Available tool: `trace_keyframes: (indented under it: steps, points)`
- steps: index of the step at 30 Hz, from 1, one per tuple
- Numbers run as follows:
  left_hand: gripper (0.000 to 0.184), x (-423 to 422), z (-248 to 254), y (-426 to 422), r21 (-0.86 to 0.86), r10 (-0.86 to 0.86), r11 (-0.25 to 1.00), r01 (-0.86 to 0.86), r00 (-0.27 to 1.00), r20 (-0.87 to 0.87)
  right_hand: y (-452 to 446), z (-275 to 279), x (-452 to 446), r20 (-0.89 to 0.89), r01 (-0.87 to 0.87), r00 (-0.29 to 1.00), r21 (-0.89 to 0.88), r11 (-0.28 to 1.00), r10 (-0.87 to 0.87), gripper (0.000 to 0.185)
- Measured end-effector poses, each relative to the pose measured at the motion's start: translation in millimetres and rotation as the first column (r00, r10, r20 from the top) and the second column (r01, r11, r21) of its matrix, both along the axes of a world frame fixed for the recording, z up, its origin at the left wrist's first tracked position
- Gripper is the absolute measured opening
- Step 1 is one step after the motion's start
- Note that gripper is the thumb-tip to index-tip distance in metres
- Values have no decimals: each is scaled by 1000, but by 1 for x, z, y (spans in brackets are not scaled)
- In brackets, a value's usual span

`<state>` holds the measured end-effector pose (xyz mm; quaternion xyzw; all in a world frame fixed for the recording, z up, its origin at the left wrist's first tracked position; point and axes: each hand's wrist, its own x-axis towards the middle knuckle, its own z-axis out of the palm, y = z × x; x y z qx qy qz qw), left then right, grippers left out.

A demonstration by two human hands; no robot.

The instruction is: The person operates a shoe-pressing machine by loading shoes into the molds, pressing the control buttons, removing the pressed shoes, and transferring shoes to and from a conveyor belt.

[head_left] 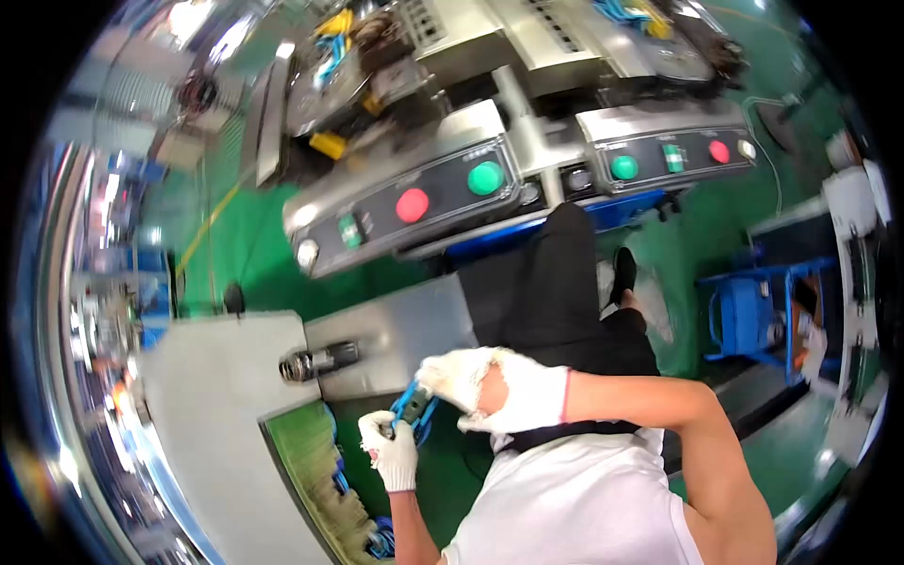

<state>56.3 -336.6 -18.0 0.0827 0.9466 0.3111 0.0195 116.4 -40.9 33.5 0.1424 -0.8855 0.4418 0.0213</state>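
- Head view: the work in hand looks like a two-handed handling step on a small blue-and-dark part, held up in front of the white shirt.
- Left hand, gloved: fingers curled and closed around the part's lower end.
- Right hand, gloved: fingertips meet the part's upper end; blur there keeps me from telling whether they pinch it or only touch it.
- My judgement is that the next move calls for a steady left grip, with the right fingers kept free of the blue loops.
- Edges to mind: the rim of the green-lined bin, near the left wrist, and the near edge of the metal plate, just beyond the hands.
- A black cylindrical tool lies across the seam between that plate and the pale tabletop.
- Open room for lifting seems best above the plate, short of the button panel.
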Motion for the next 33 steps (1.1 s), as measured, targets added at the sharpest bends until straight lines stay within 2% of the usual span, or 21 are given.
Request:
trace_keyframes:
  steps: [1,2,3,5,7,9,11,13,14,15,17,19,21,22,25,27,28,29,30,31,33]
  points:
    - [16,-9,18,28,25,-159,987,160,987,-24,-7,-8,0,-222,92,973,94,991,-70,46]
    - [16,-13,43,66,38,-314,949,314,949,-13,-14,1,-6,-107,104,992,423,900,-65,40]
    - [17,-18,63,100,48,-457,889,456,890,-3,-9,0,-9,-193,182,977,502,846,-95,31]
    - [20,-33,79,154,59,-737,659,750,659,-148,-3,-53,-19,-24,214,977,187,959,-213,27]
    - [22,-47,98,216,-47,-888,427,903,409,-209,50,-44,-3,-142,378,921,95,921,-363,33]
    - [30,-34,132,285,-24,-974,202,979,199,-106,96,-33,36,-166,485,845,-163,859,-509,38]
    - [44,-23,151,339,31,-983,170,985,172,-67,127,-24,91,177,663,748,-155,732,-640,55]
    - [56,-31,173,399,-136,-937,8,991,-41,-346,148,-5,142,305,737,674,-219,639,-673,73]
    - [56,-39,169,428,-183,-872,44,982,-52,-487,155,-12,163,396,778,627,-366,511,-671,77]
    - [55,-44,171,458,-169,-882,85,982,-5,-472,154,-25,185,491,795,589,-493,353,-642,82]
    - [52,-58,158,526,-97,-859,167,981,96,-503,138,-79,217,584,751,432,-655,-84,-687,85]
    - [52,-73,146,598,-88,-885,265,960,206,-419,131,-106,238,692,604,306,-672,-428,-654,75]
    - [61,-93,127,670,-55,-869,371,927,326,-373,137,-109,256,805,590,169,-544,-596,-568,52]
    - [66,-99,122,704,-31,-848,445,895,410,-335,144,-110,261,836,574,134,-504,-645,-533,41]
    - [76,-133,89,795,0,-799,538,843,510,-319,174,-116,256,714,317,175,-693,-647,-678,96]
    - [70,-152,64,843,-38,-775,581,813,537,-334,167,-156,274,790,380,69,-585,-716,-609,101]
    - [61,-147,54,857,85,-762,596,799,596,-254,158,-168,282,872,395,-35,-436,-808,-488,102]
    - [52,-144,48,869,208,-744,613,762,646,-171,151,-182,287,886,396,-34,-412,-820,-462,102]
    - [38,-147,46,878,51,-723,651,757,639,-262,158,-183,283,882,396,-17,-427,-813,-471,101]
    - [31,-137,46,879,75,-687,653,753,632,-358,168,-177,280,874,398,-1,-445,-802,-485,100]
    - [29,-144,43,883,120,-709,616,779,614,-347,186,-162,273,850,410,39,-494,-767,-526,98]
